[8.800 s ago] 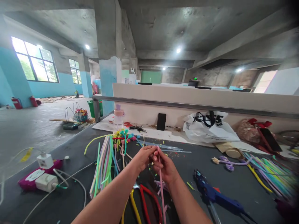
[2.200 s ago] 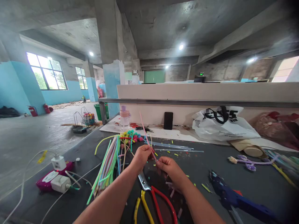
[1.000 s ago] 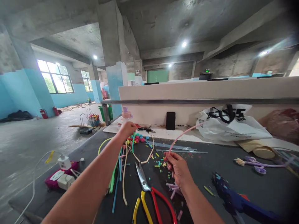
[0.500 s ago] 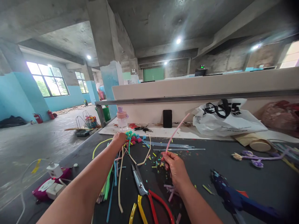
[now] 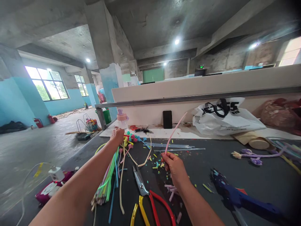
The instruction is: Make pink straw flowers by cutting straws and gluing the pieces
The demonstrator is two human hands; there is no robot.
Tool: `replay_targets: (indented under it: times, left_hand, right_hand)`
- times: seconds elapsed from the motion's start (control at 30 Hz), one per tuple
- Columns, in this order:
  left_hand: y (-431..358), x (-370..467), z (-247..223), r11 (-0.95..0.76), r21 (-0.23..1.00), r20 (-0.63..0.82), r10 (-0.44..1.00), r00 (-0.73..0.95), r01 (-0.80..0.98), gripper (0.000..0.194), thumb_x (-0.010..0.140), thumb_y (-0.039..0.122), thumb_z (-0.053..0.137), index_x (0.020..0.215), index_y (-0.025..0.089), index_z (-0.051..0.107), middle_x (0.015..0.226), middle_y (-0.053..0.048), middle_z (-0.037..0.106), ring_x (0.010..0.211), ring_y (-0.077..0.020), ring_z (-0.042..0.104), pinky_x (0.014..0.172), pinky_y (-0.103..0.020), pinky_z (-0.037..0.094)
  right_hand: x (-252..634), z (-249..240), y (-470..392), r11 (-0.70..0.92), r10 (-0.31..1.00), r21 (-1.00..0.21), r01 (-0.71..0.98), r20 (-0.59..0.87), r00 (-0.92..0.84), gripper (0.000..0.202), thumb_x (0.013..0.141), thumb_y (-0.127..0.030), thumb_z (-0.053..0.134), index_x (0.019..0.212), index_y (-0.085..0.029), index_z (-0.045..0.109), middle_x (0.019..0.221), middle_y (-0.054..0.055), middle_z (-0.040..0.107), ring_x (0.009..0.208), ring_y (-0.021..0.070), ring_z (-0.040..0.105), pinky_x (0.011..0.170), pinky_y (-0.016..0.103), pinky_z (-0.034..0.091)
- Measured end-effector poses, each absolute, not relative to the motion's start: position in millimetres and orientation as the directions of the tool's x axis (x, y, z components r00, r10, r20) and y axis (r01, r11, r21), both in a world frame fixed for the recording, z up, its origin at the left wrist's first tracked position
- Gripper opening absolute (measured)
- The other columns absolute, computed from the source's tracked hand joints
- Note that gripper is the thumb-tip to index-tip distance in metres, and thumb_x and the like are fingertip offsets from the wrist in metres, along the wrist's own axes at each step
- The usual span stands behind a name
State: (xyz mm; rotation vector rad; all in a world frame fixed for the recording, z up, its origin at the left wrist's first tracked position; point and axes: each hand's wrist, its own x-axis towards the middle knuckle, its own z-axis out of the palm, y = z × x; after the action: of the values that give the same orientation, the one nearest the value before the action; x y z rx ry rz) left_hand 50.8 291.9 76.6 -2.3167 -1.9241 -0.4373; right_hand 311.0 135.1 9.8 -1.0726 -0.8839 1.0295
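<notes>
A pink fuzzy craft stem (image 5: 172,131) rises from my right hand (image 5: 175,164), its lower end pinched between thumb and fingers. My left hand (image 5: 117,135) reaches over the far end of a bundle of coloured stems (image 5: 108,185), beside stems with knotted coloured tips (image 5: 135,138); its fingertips are hidden, and I cannot see whether it grips anything. Between my forearms lie scissors (image 5: 141,185) with silver blades and red and yellow handles. Short cut stem pieces (image 5: 157,164) are scattered near my right hand.
Behind my left hand stands a pink-lidded bottle (image 5: 121,121). Keys (image 5: 143,130), a black phone (image 5: 167,119) and a white bag (image 5: 225,119) line the back ledge. Clear glue sticks (image 5: 171,145) lie mid-table. A blue glue gun (image 5: 240,197) is at right, a purple power strip (image 5: 45,193) at left.
My left hand has shifted slightly left and towards the ledge, leaving more of the stem bundle in sight. My right hand still holds the pink stem almost in place. The view has turned slightly.
</notes>
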Motion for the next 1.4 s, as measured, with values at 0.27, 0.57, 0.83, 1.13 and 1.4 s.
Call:
replay_targets:
  times: [0.27,0.57,0.83,1.13,1.4]
  left_hand:
    - [289,31,80,-0.188,0.399,0.196,0.974,0.117,0.897,0.033,0.084,0.032,0.051,0.112,0.015,0.052,0.113,-0.008,0.055,0.095,-0.0208,0.056,0.079,-0.04,0.048]
    - [261,28,79,-0.252,0.814,0.079,0.941,0.33,0.523,0.034,0.067,0.044,0.065,0.073,0.012,0.061,0.057,0.002,0.055,0.048,-0.0069,0.044,0.048,-0.021,0.036]
    - [244,27,69,-0.163,0.962,0.062,0.911,0.408,0.219,0.042,0.061,0.05,0.069,0.078,0.011,0.063,0.062,-0.002,0.059,0.051,-0.0073,0.048,0.053,-0.022,0.036]
    - [248,27,61,-0.135,0.985,0.087,0.924,0.372,0.104,0.035,0.059,0.04,0.074,0.076,0.012,0.063,0.063,-0.002,0.062,0.053,-0.0074,0.051,0.054,-0.021,0.037]
    - [254,26,52,-0.14,0.988,0.105,0.928,0.357,0.073,0.037,0.056,0.039,0.075,0.077,0.012,0.061,0.065,-0.002,0.064,0.05,-0.0073,0.051,0.052,-0.022,0.039]
  right_hand:
    - [312,7,136,0.136,0.959,-0.963,-0.233,0.069,0.276,0.029,0.059,-0.042,0.067,0.069,-0.016,0.059,0.051,-0.003,0.055,0.034,0.0052,0.031,0.037,0.021,0.022]
    - [311,6,137,0.152,0.956,-0.958,-0.243,0.08,0.282,0.029,0.059,-0.041,0.069,0.068,-0.016,0.059,0.05,-0.003,0.055,0.035,0.0055,0.033,0.037,0.021,0.023]
    - [310,8,135,0.15,0.955,-0.957,-0.248,0.075,0.288,0.03,0.057,-0.042,0.069,0.067,-0.015,0.059,0.048,-0.003,0.055,0.033,0.0045,0.033,0.036,0.019,0.022]
    - [310,8,137,0.16,0.951,-0.953,-0.258,0.079,0.298,0.03,0.056,-0.041,0.07,0.068,-0.015,0.062,0.047,-0.003,0.056,0.032,0.0043,0.033,0.035,0.019,0.023]
    - [309,7,136,0.162,0.955,-0.951,-0.265,0.084,0.286,0.029,0.056,-0.04,0.071,0.066,-0.015,0.061,0.047,-0.003,0.056,0.033,0.0039,0.033,0.035,0.018,0.023]
